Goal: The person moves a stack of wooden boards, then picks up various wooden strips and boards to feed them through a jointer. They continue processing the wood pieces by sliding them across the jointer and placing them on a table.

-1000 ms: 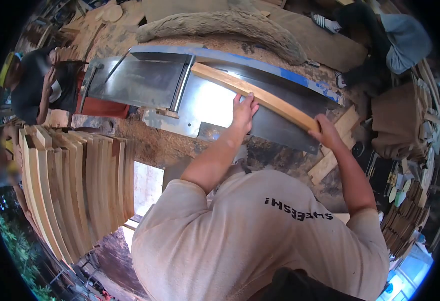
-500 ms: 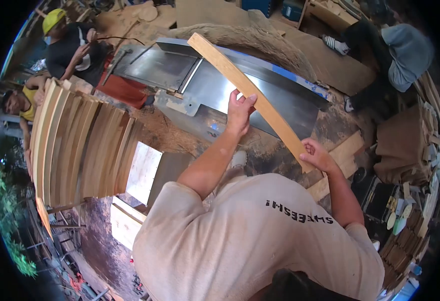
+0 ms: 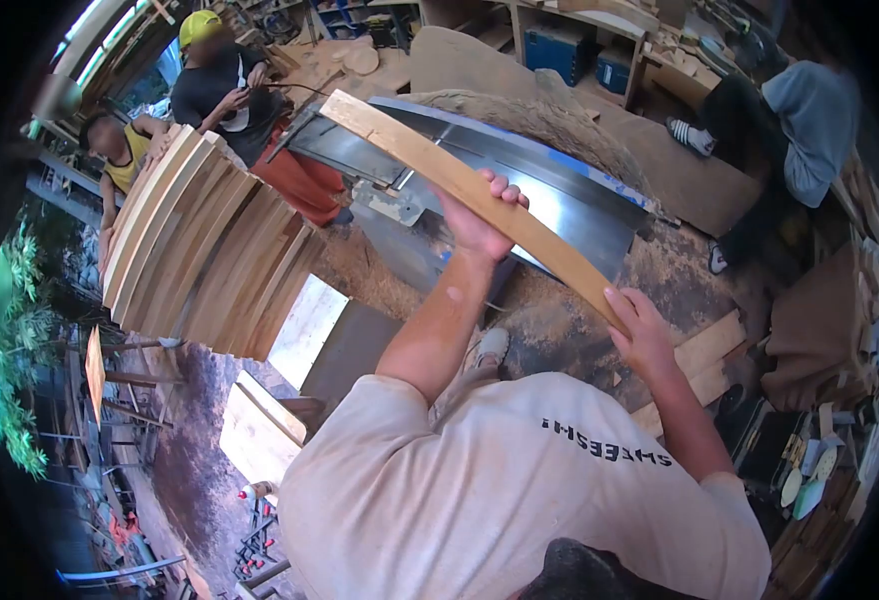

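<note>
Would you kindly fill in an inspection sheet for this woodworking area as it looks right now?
Surface: steel machine table, bare, sawdust heaped behind it.
Job's things: curved wooden slat, lifted off the table.
Clutter: stack of curved slats at left; offcuts on the floor at right.
Grippers: left hand grips the slat mid-length; right hand holds its near end.
Cables: nothing seen.
Surroundings: two people beyond the stack; sawdust on the floor.
</note>
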Demonstrator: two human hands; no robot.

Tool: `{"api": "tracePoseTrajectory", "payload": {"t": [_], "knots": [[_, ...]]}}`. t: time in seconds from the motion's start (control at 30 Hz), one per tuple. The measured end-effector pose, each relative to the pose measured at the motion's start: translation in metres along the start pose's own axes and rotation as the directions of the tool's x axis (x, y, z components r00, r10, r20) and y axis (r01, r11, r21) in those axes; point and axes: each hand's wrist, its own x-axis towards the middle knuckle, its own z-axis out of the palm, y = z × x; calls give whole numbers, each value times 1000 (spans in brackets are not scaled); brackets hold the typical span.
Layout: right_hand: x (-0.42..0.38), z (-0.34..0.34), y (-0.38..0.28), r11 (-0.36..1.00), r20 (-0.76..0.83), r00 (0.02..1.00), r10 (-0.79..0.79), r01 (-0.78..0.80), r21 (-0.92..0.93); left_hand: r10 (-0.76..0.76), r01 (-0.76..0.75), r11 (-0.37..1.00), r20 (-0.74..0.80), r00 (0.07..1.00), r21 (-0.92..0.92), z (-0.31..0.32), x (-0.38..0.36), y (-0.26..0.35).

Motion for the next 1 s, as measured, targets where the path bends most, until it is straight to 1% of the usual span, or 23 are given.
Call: {"api": "tracePoseTrajectory", "payload": {"t": [0.1,0.13,0.2,0.23,0.3,0.33,0.37,0.4,0.43,0.47,0.5,0.53,0.57,0.6,0.67,0.7,0.77,0.8,0.83,0.9,0.93,0.97,1.0], "knots": [[1,-11,-2,993,-50,994,-99,95,-76,-8,12,999,97,995,-36,2,6,5],[3,-12,-4,991,-57,992,-110,105,-80,-3,7,999,109,994,-32,2,7,7],[11,-15,-6,989,-124,984,-128,118,-86,52,-52,998,-6,999,-29,2,11,10],[16,-15,-4,987,-149,979,-140,125,-106,98,-98,995,-71,993,15,-5,14,11],[21,-5,8,991,-163,987,0,21,130,164,-158,986,-240,957,42,-18,15,8],[24,2,20,974,-190,981,37,7,227,155,-134,987,-355,922,84,-23,19,8],[24,11,34,978,-204,978,43,1,210,150,-103,987,-472,869,123,-31,21,8],[24,19,49,934,-185,969,165,-93,346,182,-63,969,-513,839,241,-52,25,7],[25,29,65,859,-144,948,283,-185,477,168,-55,972,-514,841,229,-79,29,7],[26,38,80,861,-141,946,293,-197,469,116,152,910,-590,799,385,-109,31,8],[28,48,97,707,-123,861,494,-315,634,86,359,788,-667,740,500,-133,34,8],[31,57,111,506,-66,741,668,-387,771,77,366,792,-674,735,488,-149,37,7],[33,63,121,504,-58,735,676,-403,764,-10,501,715,-710,704,488,-162,38,6],[37,69,131,506,-94,706,702,-402,763,-91,624,620,-746,660,476,-178,39,4],[40,89,160,519,-140,664,735,-417,746,-96,640,614,-761,641,462,-213,55,0],[44,95,166,512,-124,659,742,-438,738,-92,647,602,-765,638,468,-215,66,0],[54,105,176,447,-145,590,795,-407,797,40,566,606,-732,680,559,-221,85,-7],[61,108,180,479,-187,571,799,-417,772,37,543,637,-726,687,547,-231,95,-14],[71,111,187,475,-176,570,802,-431,767,38,518,665,-717,696,538,-242,106,-15],[82,121,201,440,-242,459,855,-394,807,-61,649,368,-679,732,666,-244,121,-3],[88,121,207,409,-238,419,876,-384,828,12,602,177,-614,789,778,-250,123,1],[93,122,213,402,-229,415,881,-400,824,9,615,182,-626,779,767,-258,125,5],[96,124,223,408,-241,394,887,-424,809,61,596,155,-610,790,788,-266,128,12]]}}
